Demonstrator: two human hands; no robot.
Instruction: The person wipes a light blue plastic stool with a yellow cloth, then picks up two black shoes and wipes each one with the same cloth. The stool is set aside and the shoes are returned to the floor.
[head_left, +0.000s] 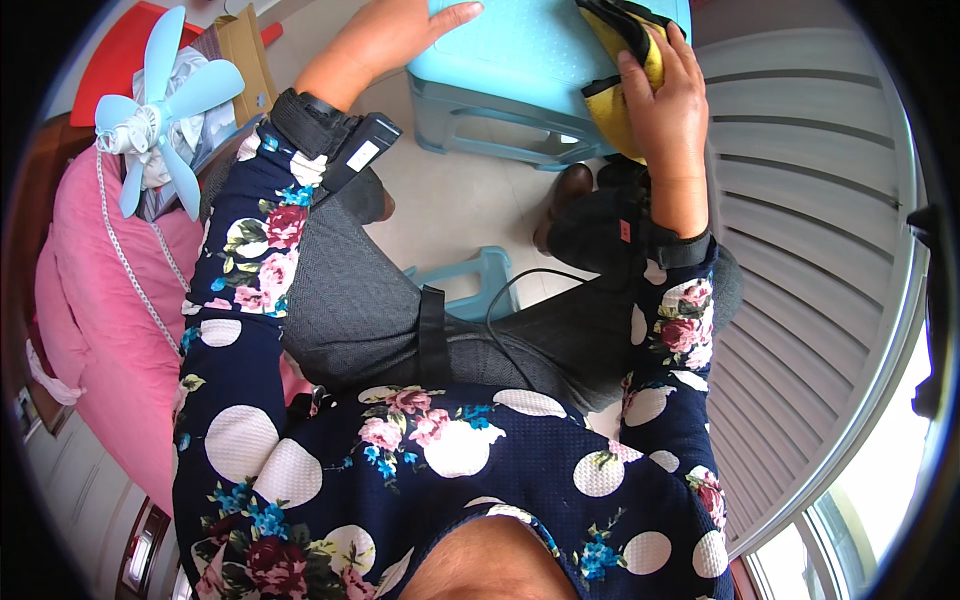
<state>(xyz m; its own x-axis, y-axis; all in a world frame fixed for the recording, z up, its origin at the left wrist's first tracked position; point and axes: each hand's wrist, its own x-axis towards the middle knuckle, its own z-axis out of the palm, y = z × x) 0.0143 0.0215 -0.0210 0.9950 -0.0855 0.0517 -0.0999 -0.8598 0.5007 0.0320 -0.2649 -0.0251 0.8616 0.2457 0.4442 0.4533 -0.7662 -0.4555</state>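
Note:
My right hand (671, 112) presses a yellow cloth with black edging (621, 124) against the right side of a light blue plastic stool (517, 67). The cloth is folded up over the stool's top and hangs down its side. At the stool's far left corner is my left hand (401, 34), its thumb reaching over the edge of the top. The picture's upper rim cuts off its other fingers, so its hold on the stool is unclear.
A second blue plastic stool (480, 281) is partly visible beneath me. Left are a light blue fan (161, 112), a pink padded cover (105, 300) and a cardboard box (247, 67). A grey slatted radiator (810, 225) stands close on the right. A black cable (517, 277) crosses my lap.

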